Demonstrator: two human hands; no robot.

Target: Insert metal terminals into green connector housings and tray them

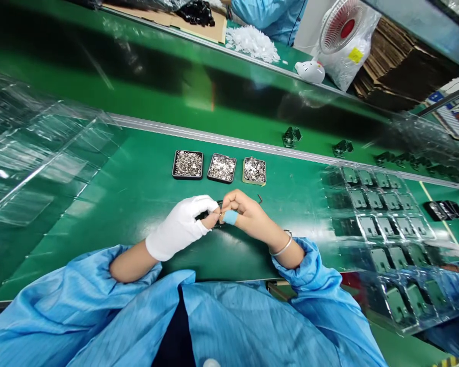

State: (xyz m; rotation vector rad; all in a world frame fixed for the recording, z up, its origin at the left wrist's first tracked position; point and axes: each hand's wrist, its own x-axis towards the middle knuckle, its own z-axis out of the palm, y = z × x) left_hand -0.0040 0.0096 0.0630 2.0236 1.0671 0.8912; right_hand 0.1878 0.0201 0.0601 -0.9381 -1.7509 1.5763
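Head view: left hand [183, 227], in a white glove with bare fingertips, has thumb and fingers curled nearly closed on a black part [218, 225]. Part sits between both hands, over the green table [137, 168], mostly hidden by fingers; shape not readable. Right hand [254, 220], bare, blue tape [230, 217] on thumb, bangle [284, 244] at wrist. Its thumb and index come almost together at the part, touching the left fingertips; can't tell what, if anything, it pinches.

Just beyond the hands: three small square trays in a row, left [187, 178], middle [221, 180], right [254, 182], each full of shiny metal bits. Thin dark bent pin [260, 198] lies on the table near the right hand.

Right side: clear blister tray [400, 239] with rows of pockets. Beyond it, black parts [443, 210] on the table. Co-worker's gloved hand [453, 251] at the right edge, near the tray.

Left side: clear plastic trays [42, 153].

Far side, past a metal rail [199, 136]: dark parts [291, 136] spaced along a green strip. Higher up: white pile [252, 43], fan [342, 26], stacked cardboard [398, 61], a second person's blue sleeve [265, 15].
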